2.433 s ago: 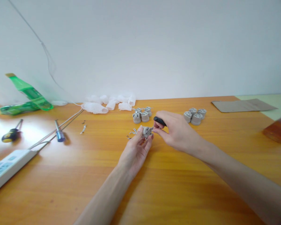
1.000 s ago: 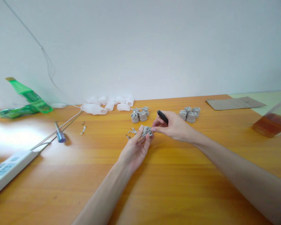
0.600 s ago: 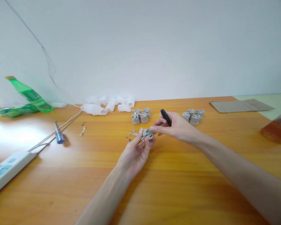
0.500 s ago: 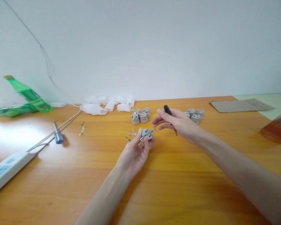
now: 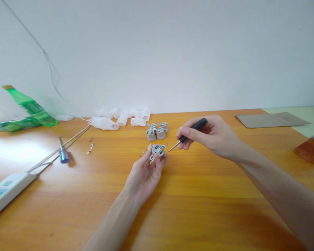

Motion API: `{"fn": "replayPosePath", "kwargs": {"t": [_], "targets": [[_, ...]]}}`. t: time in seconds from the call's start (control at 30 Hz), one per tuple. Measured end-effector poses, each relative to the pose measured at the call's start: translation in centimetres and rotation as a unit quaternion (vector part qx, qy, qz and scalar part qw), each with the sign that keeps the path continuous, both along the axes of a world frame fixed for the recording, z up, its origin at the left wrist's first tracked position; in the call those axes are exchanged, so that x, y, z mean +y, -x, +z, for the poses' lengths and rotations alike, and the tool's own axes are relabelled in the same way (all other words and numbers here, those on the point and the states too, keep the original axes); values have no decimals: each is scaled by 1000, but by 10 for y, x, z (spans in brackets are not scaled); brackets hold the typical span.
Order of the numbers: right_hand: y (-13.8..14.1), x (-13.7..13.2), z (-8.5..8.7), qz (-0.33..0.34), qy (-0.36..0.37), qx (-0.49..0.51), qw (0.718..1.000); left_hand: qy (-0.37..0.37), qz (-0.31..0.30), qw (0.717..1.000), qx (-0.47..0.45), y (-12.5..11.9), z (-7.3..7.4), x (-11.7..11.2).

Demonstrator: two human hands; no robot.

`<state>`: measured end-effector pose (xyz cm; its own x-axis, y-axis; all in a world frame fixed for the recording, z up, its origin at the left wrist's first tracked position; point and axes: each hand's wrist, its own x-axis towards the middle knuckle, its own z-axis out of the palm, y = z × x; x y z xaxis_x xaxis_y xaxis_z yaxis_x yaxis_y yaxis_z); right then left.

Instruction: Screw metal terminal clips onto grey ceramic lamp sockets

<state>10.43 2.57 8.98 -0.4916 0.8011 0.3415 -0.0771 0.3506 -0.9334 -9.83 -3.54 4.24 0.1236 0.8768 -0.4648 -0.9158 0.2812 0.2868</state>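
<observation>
Between the thumb and fingers of my left hand is a round, grey-white ceramic lamp socket, its slotted face turned up. Metal tabs stick out at two of its sides. My right hand is closed around the black handle of a small screwdriver. The screwdriver's metal shaft points down and left, its tip just right of the socket and apart from it. Behind the left hand stand several similar sockets in a cluster. Small metal pieces on the table are partly hidden by my left fingers.
White foam nets lie along the wall. On the left are a green plastic packet, a blue-headed metal tool, small metal strips and a power strip with cables. At right lie brown cardboard and a reddish-brown container.
My right hand has turned the screwdriver so that its tip points at the socket, and now grips the handle. The left hand with the socket has shifted slightly left.
</observation>
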Motion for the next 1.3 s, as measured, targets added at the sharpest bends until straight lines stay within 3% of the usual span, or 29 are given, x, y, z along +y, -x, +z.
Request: {"fn": "replayPosePath", "kwargs": {"t": [0.8, 1.03, 1.3], "targets": [[7, -5, -8, 3, -60, 0, 998, -19, -8, 1000, 9, -1, 2, -1], [5, -8, -2, -4, -211, -93, 973, -10, -2, 1000, 0, 0, 1, -1], [4, -13, -1, -9, -387, -204, 899, -12, 14, 1000, 18, 3, 0, 0]]}}
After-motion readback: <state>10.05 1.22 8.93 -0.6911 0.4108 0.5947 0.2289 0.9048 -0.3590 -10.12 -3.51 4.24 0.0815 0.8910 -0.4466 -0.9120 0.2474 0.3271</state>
